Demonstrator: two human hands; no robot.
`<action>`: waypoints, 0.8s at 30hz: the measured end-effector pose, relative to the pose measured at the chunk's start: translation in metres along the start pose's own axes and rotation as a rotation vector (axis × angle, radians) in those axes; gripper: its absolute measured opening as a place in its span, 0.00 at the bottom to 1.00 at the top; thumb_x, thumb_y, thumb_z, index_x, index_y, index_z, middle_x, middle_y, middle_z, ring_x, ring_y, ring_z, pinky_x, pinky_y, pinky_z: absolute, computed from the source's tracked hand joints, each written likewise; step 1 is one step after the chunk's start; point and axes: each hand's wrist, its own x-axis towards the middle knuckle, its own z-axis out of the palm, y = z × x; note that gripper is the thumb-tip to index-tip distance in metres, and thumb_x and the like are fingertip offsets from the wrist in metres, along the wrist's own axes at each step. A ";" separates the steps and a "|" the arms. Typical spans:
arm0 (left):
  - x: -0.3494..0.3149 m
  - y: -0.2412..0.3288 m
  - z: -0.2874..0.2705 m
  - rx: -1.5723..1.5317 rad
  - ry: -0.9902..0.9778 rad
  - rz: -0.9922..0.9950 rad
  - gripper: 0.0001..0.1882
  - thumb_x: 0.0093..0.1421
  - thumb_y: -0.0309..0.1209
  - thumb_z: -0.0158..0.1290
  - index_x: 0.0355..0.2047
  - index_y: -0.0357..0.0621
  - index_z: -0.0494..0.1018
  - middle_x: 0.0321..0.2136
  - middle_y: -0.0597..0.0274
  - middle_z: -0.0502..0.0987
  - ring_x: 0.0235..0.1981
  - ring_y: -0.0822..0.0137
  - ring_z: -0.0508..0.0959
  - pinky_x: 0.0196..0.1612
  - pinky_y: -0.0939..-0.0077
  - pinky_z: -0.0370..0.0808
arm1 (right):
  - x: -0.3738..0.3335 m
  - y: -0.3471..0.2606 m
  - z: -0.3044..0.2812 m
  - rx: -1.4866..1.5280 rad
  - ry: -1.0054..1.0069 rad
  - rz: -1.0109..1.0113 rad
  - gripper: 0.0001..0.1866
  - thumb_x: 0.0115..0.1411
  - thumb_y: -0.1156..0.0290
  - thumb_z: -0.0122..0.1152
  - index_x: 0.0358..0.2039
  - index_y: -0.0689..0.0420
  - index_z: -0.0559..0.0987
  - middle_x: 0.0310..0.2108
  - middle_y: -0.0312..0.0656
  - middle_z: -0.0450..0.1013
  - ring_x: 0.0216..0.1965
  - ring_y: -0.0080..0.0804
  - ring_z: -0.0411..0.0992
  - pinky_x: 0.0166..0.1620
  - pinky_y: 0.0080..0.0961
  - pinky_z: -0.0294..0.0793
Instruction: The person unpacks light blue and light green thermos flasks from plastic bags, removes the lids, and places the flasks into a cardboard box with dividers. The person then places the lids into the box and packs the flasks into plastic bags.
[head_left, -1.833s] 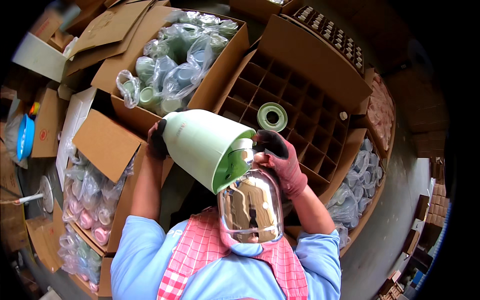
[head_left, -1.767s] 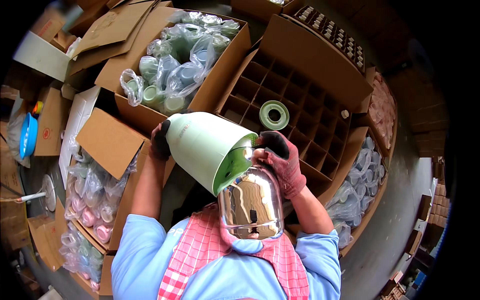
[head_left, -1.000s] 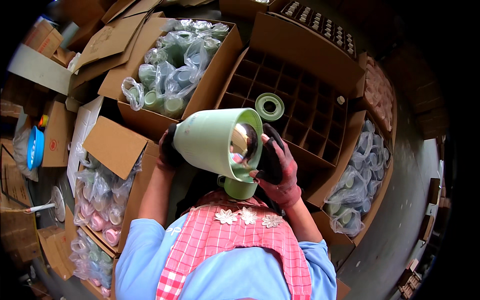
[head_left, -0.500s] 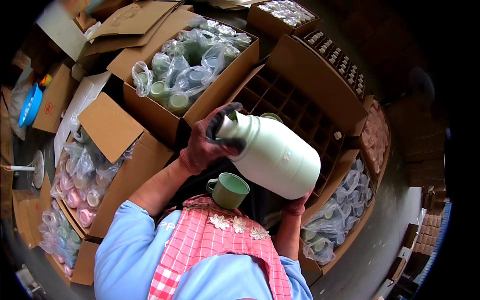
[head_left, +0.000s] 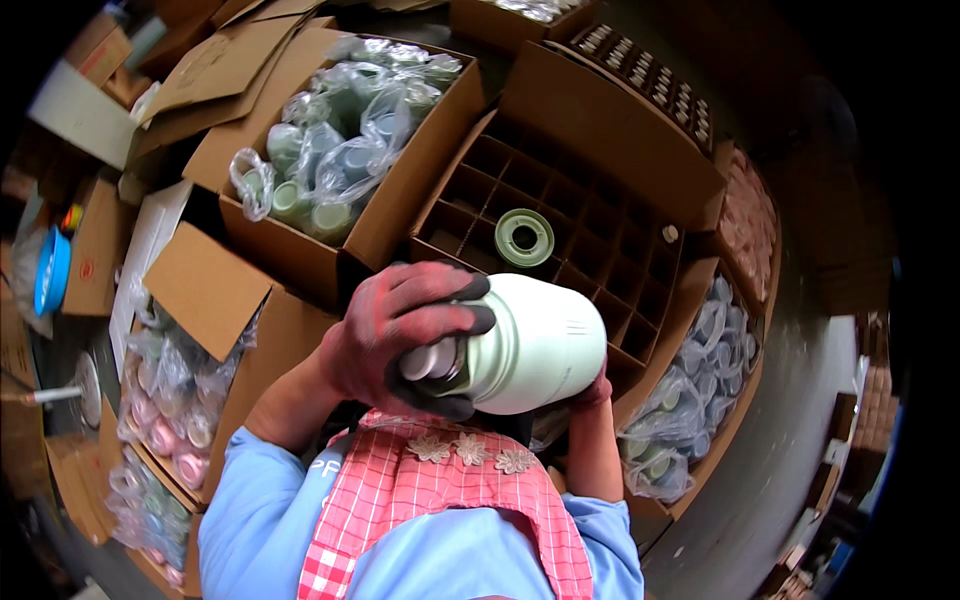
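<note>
A pale green thermos jug lies tilted on its side in front of my chest, its neck toward the left. My left hand, in a red glove with dark fingertips, is wrapped round the neck and shoulder. A whitish, shiny mouth piece shows between its fingers. At the base, my right hand supports the jug; most of its fingers are hidden behind it. Beyond the jug, a round green ring-shaped part with a central hole rests on the dividers of an open cardboard box.
A carton of bagged green and blue cups stands at the far left. Cartons with bagged pink cups and bagged bluish cups flank me. A small white cap sits on the divided box. Loose cardboard flaps stick out.
The jug has come lower and turned toward level, and my left hand now covers more of its neck. The green cup near my lap is now hidden; the ring-shaped part is in fuller view.
</note>
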 end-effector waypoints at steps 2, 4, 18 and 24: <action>-0.004 -0.003 -0.003 0.004 -0.073 -0.016 0.34 0.37 0.48 0.67 0.41 0.42 0.70 0.40 0.47 0.73 0.36 0.49 0.76 0.38 0.62 0.74 | 0.009 -0.012 0.042 -0.027 -0.176 0.014 0.27 0.58 0.64 0.53 0.56 0.61 0.64 0.53 0.46 0.67 0.52 0.41 0.67 0.53 0.36 0.69; -0.012 -0.017 0.001 -0.073 -0.054 -0.062 0.36 0.36 0.47 0.68 0.42 0.41 0.69 0.41 0.47 0.73 0.39 0.49 0.76 0.41 0.63 0.74 | 0.023 -0.008 0.035 -0.114 -0.008 0.120 0.24 0.60 0.65 0.51 0.56 0.61 0.65 0.53 0.44 0.67 0.53 0.36 0.66 0.54 0.34 0.68; -0.186 -0.122 0.012 -1.140 0.796 -0.965 0.24 0.57 0.45 0.47 0.46 0.40 0.70 0.43 0.56 0.75 0.46 0.57 0.73 0.50 0.61 0.69 | 0.200 0.005 -0.052 -2.249 0.273 -0.145 0.34 0.38 0.52 0.69 0.47 0.49 0.71 0.55 0.50 0.63 0.58 0.44 0.59 0.58 0.41 0.57; -0.187 -0.120 0.015 -1.109 0.818 -0.986 0.19 0.59 0.44 0.46 0.43 0.42 0.72 0.40 0.58 0.76 0.44 0.58 0.74 0.47 0.61 0.70 | 0.225 0.024 -0.088 -2.398 0.216 -0.120 0.31 0.40 0.52 0.68 0.44 0.52 0.71 0.59 0.52 0.57 0.62 0.49 0.51 0.62 0.50 0.45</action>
